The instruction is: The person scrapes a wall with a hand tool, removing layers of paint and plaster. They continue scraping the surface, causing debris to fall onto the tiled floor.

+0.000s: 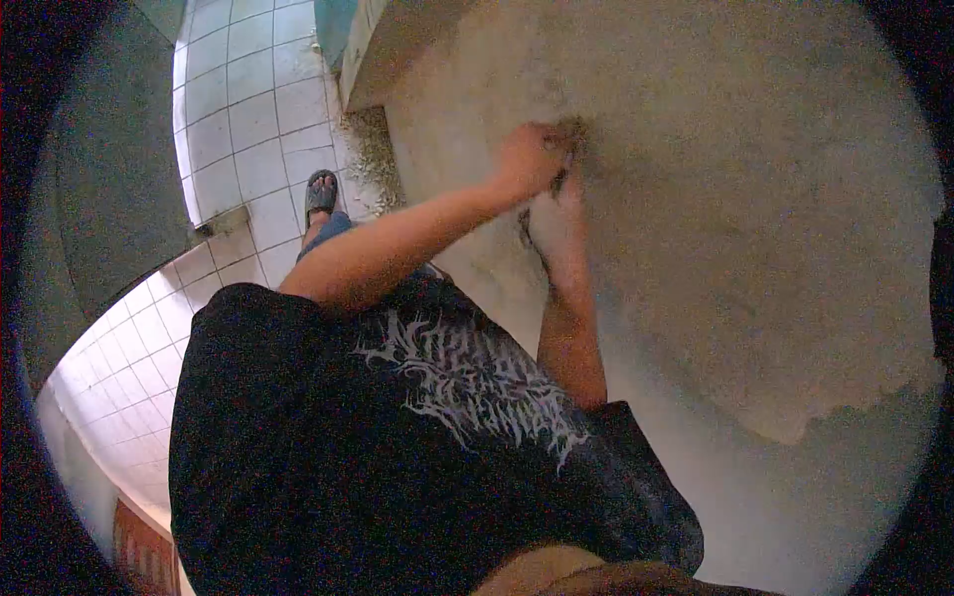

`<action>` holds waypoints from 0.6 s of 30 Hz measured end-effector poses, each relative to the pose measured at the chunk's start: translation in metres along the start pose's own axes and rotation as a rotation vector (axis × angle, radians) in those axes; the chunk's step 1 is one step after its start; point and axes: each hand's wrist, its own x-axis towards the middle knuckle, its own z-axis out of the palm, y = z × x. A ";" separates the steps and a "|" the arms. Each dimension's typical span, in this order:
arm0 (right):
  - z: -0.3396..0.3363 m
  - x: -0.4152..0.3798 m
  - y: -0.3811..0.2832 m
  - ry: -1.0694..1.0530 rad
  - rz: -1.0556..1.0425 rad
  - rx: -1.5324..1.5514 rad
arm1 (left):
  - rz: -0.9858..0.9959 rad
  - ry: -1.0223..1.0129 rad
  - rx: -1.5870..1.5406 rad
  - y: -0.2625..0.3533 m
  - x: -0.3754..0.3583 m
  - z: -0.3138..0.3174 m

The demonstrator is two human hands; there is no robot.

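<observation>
My left hand (535, 157) is at the upper middle, its fingers curled round something small and dark that I cannot make out. My right hand (562, 207) is just below, close against it, blurred, with its fingers hardly distinguishable. A dark patch (576, 129) lies beside the left fingertips, over a stained grey-brown surface (735, 219). Both forearms reach forward from my black shirt (378, 447), which has pale lettering.
White floor tiles (263, 129) run along the left, with scattered pale debris (373, 164) near a ledge (363, 60). My sandalled foot (321, 194) stands on the tiles. A dark grey panel (119, 149) is at the far left. A reddish-brown object (144, 551) shows at the lower left.
</observation>
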 end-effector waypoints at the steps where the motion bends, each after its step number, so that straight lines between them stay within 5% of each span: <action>1: -0.004 -0.004 -0.021 -0.005 -0.011 0.003 | 0.003 0.011 0.004 0.003 0.001 -0.003; 4: -0.017 -0.013 -0.050 -0.081 0.146 0.011 | 0.121 0.092 -0.167 0.004 -0.001 0.003; 9: -0.007 -0.023 -0.056 0.071 0.001 -0.029 | 0.053 0.011 -0.130 0.016 -0.004 -0.009; 18: -0.020 0.016 0.001 -0.097 -0.117 -0.062 | -0.041 -0.067 -0.254 0.021 -0.001 -0.009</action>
